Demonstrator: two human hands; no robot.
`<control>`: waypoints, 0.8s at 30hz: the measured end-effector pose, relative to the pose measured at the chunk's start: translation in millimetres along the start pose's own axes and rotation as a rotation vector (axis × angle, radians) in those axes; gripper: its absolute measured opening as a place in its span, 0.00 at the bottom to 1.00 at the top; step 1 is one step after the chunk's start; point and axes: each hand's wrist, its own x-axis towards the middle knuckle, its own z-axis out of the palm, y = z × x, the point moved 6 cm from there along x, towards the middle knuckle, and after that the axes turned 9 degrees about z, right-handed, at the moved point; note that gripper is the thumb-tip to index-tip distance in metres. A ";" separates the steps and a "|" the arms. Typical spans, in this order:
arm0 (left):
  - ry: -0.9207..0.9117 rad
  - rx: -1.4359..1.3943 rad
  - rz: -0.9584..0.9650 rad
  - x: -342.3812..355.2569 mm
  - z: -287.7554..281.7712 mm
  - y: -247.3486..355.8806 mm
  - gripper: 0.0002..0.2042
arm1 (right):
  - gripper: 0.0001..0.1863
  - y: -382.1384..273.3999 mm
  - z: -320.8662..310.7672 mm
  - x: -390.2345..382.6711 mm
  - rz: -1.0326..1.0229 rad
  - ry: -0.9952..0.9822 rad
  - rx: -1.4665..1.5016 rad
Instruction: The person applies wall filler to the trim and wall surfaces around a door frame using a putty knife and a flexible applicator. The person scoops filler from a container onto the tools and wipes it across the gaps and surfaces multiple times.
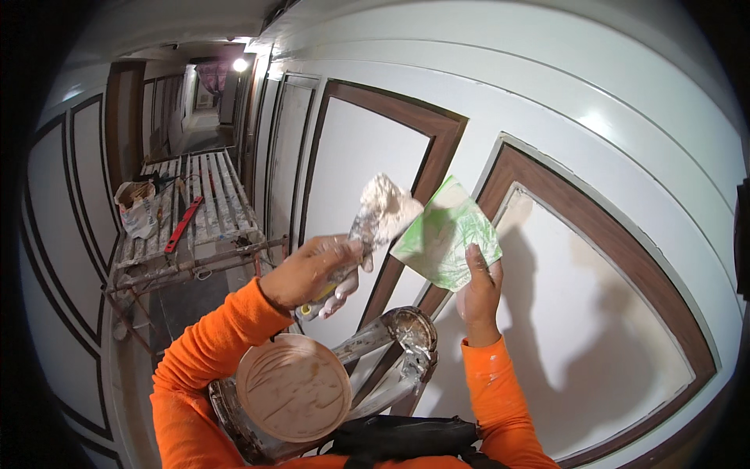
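My left hand [316,270] is closed around the handle of a putty knife [362,227]. A thick lump of pale putty [384,199] sits on its blade, which points up and away from me. In my right hand [480,291], pinched by its lower corner, is a thin green flexible sheet [445,234] smeared with white. The sheet's left edge is beside the loaded blade; whether they touch I cannot tell. Below my left hand is a round beige surface [293,388] marked with streaks, a tub's top or a lid.
White wall panels with brown wooden frames [508,168] rise close on the right. A stained metal frame [410,336] stands below my hands. To the left, a slatted scaffold platform [207,168] carries a red spirit level [184,224] and a white sack [139,215]. A lit corridor stretches beyond.
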 end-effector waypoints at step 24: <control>-0.050 0.153 0.000 0.5 9.9 3.3 0.19 | 0.20 -8.1 25.6 -33.4 -0.034 -0.250 -0.659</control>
